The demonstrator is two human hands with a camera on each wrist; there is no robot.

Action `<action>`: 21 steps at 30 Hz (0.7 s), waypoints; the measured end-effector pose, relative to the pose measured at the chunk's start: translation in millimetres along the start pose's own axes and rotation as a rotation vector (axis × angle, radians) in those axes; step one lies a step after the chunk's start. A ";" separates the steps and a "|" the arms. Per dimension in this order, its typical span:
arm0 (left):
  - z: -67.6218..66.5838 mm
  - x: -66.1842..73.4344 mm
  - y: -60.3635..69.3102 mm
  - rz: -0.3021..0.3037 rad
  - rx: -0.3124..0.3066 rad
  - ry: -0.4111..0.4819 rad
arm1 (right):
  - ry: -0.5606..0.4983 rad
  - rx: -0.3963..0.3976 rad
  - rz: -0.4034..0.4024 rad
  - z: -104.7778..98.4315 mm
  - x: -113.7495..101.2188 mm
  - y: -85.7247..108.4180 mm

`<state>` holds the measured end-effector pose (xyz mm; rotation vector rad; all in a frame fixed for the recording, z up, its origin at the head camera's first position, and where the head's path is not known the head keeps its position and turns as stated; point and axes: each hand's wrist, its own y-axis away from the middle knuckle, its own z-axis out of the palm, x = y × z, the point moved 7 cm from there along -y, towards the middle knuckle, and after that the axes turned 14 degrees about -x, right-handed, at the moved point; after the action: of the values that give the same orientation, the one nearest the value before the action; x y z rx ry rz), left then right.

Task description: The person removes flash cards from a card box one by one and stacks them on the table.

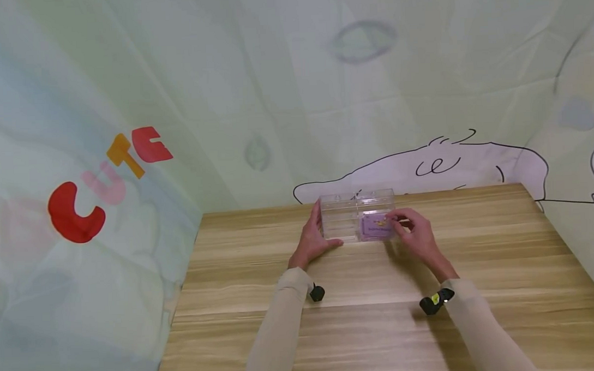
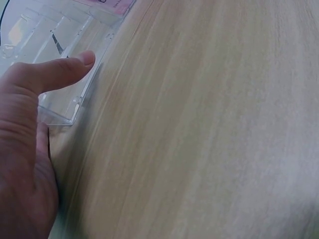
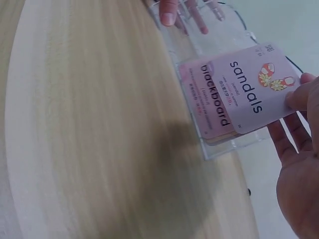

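Observation:
A clear plastic box with compartments stands on the wooden table. My left hand grips its left side, the thumb across the front edge. Pinched between the thumb and fingers of my right hand is a pink "sandals" card, at the right compartment. It overlaps a "blackboard" card lying in that compartment. In the head view the purple-pink cards fill the lower right part of the box, with my right hand at their right edge.
The wooden table stretches in front of the box and to both sides. Behind it hangs a pale printed curtain with a cartoon drawing; red, orange and pink letters mark the left side. Each wrist wears a small black camera.

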<state>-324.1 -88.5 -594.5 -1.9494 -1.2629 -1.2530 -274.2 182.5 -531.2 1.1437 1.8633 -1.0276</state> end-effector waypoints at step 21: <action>-0.4 2.6 0.9 -0.017 0.007 0.006 | -0.041 -0.269 0.232 -14.9 5.0 19.7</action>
<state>-323.1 -88.1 -591.9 -1.9326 -1.2812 -1.2600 -260.2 203.3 -534.2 1.1348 1.7267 -0.6443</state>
